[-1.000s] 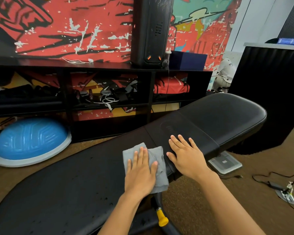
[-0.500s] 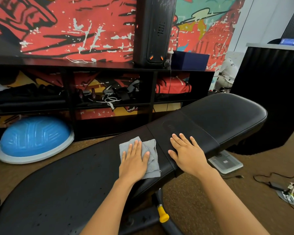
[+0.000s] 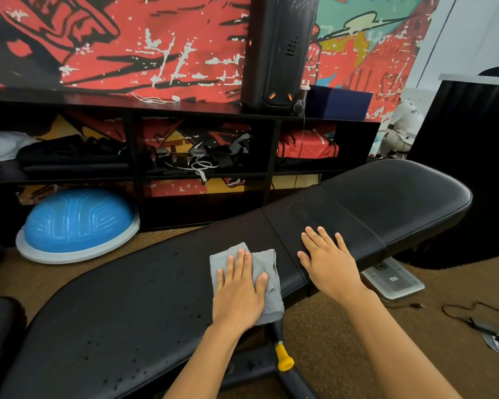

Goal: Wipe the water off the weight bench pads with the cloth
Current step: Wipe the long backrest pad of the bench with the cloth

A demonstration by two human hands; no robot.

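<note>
A black weight bench runs from lower left to upper right. Its long pad [image 3: 121,306] carries scattered water droplets. The shorter seat pad [image 3: 392,197] at the upper right looks dry. A grey folded cloth [image 3: 267,263] lies on the long pad near the gap between the pads. My left hand [image 3: 241,292] presses flat on the cloth with straight fingers. My right hand [image 3: 327,260] rests flat on the near end of the seat pad, just right of the gap, fingers spread.
A yellow adjustment knob [image 3: 283,359] sticks out under the bench. A blue balance dome [image 3: 75,223] sits on the brown carpet at left. A black shelf unit [image 3: 202,116] stands behind, a grey scale [image 3: 392,279] and cables [image 3: 478,321] lie at right.
My left hand slid the cloth a little to the left along the long pad, then back toward the near edge. My right hand stayed in place on the seat pad.
</note>
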